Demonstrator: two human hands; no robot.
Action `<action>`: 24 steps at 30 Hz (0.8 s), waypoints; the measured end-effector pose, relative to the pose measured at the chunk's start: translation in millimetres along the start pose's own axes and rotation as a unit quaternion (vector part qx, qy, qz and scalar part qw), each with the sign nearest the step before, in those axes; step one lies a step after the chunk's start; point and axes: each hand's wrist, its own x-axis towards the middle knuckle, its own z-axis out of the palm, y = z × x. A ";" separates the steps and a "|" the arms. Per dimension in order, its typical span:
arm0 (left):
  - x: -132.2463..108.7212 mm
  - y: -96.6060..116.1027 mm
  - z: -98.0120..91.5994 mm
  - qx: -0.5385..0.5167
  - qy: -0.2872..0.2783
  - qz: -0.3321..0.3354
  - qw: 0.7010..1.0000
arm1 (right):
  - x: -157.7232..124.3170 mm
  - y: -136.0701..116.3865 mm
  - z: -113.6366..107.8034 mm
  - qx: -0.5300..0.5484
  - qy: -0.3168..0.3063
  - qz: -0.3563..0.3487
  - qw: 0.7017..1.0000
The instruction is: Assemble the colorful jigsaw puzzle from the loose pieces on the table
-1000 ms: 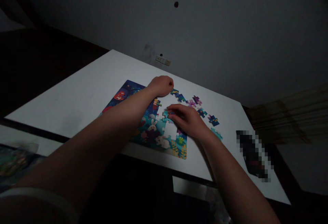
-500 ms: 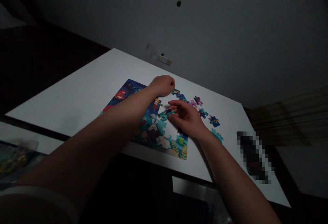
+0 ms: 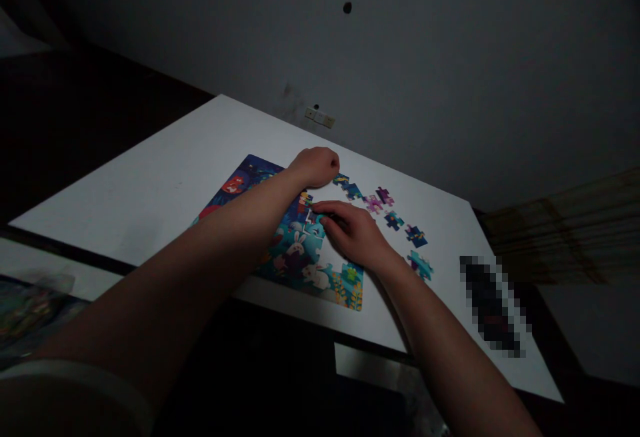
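A colourful jigsaw puzzle (image 3: 300, 267) with rabbits and yellow plants lies partly assembled on the white table. My right hand (image 3: 357, 234) is over the gap at its right side. Thumb and fingers pinch a teal puzzle piece (image 3: 315, 229) against the edge of the joined pieces; whether it is seated I cannot tell. My left hand (image 3: 319, 166) is curled closed at the puzzle's far edge, its fingertips hidden. Beside its knuckles lie blue loose pieces (image 3: 353, 191). The left forearm covers the middle of the puzzle.
Several loose pieces, among them a purple one (image 3: 385, 196), a dark blue one (image 3: 415, 236) and a teal one (image 3: 420, 265), are scattered right of the puzzle. A pixelated dark object (image 3: 493, 307) sits near the right edge of the white table (image 3: 135, 177). A wall stands behind.
My right hand has shifted slightly left with the puzzle piece, bringing it against the joined part. The left hand has stayed in place, still curled.
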 end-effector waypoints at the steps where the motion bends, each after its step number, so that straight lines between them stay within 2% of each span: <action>1: -0.3 0.3 -0.3 -0.001 -0.001 -0.002 1.000 | -0.3 -0.3 -0.3 -0.005 -0.002 -0.002 1.000; 15: -2.9 3.8 -2.9 -0.010 -0.003 -0.008 1.000 | -2.9 -1.2 -5.5 -0.092 -0.045 -0.069 0.992; 21: -1.9 3.1 -1.6 -0.015 -0.002 -0.007 1.000 | -4.9 1.3 -5.1 -0.133 -0.002 -0.069 0.989; 24: -2.1 2.8 -1.2 -0.015 0.001 -0.006 1.000 | -4.4 0.2 -6.7 -0.140 -0.012 -0.070 0.988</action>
